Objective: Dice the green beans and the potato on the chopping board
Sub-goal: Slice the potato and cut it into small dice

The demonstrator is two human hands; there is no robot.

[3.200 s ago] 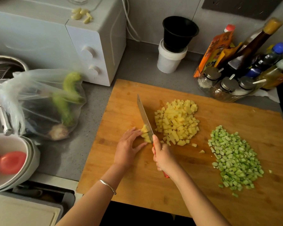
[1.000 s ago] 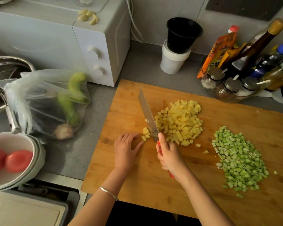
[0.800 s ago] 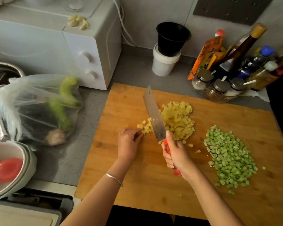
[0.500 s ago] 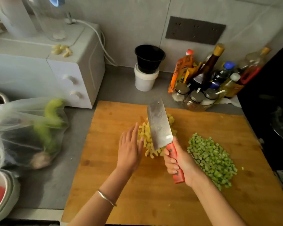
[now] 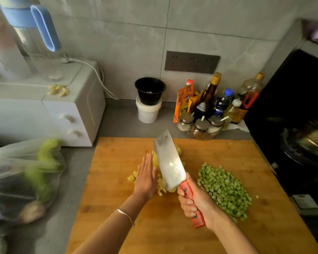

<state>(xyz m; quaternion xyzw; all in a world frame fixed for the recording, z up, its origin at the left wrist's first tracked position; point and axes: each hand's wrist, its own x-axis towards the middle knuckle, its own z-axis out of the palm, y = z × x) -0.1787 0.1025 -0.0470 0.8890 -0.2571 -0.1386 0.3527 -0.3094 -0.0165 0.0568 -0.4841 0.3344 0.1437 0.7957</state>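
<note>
The right hand (image 5: 196, 200) has its grip wrapped tight round the red handle (image 5: 191, 197) of a cleaver (image 5: 170, 162), over the middle of the chopping board (image 5: 118, 180). The blade is not set edge-down for a cut. It leans so that its broad flat face shows, lying across the heap of diced potato (image 5: 161, 186) at the board's centre. The left hand (image 5: 145, 178) comes in from the board's left side. Its grip is spread flat, fingers straight and pressed side by side, holding nothing, with the hand against the left flank of the potato heap. The likely reason for this pairing is that blade and palm act as two walls, either herding the cubes into one pile or sliding them onto the steel to be lifted. Which of the two cannot be told.

The potato is pale yellow and already in small, fairly even cubes. Most of it is hidden behind the blade and the hand, with a few loose pieces showing at the left hand's outer edge and below the blade. The diced green beans (image 5: 224, 187) lie apart on the board's right half in a loose, low mound of short bright-green bits, with a stray piece or two near its far right. No whole bean or uncut potato shows on the board, so the dicing looks about done. The board itself sits on a grey tabletop (image 5: 77, 162).
</note>
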